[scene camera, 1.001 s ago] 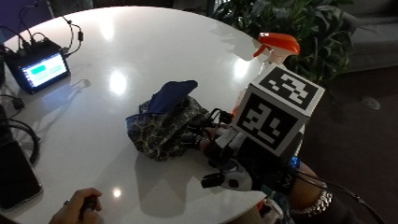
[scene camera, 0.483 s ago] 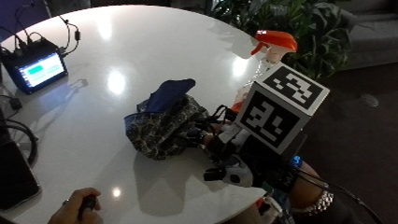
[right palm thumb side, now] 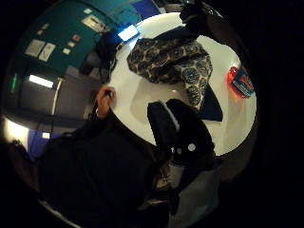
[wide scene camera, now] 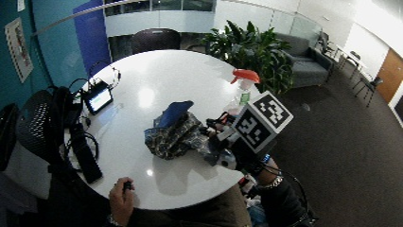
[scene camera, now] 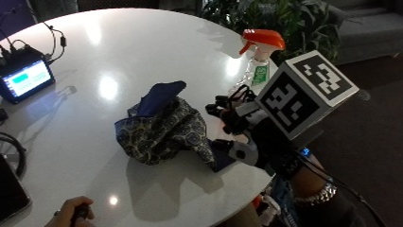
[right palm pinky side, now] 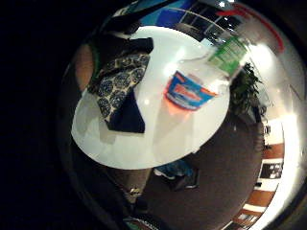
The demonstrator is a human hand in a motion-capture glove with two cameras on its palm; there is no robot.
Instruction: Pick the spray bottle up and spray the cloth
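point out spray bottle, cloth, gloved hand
spray bottle (scene camera: 263, 39), outside view, on its orange trigger head
cloth (scene camera: 165, 132), outside view, on its patterned folds
right hand (scene camera: 242, 124), outside view, on the gloved fingers

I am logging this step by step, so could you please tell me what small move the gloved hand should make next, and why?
Probably reach on to the spray bottle and close around its neck. The right hand hovers between the bottle and the cloth holding nothing, and the bottle stands upright at the table edge, ungripped.

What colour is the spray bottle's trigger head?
Orange-red, on the spray bottle; clearest in the outside view.
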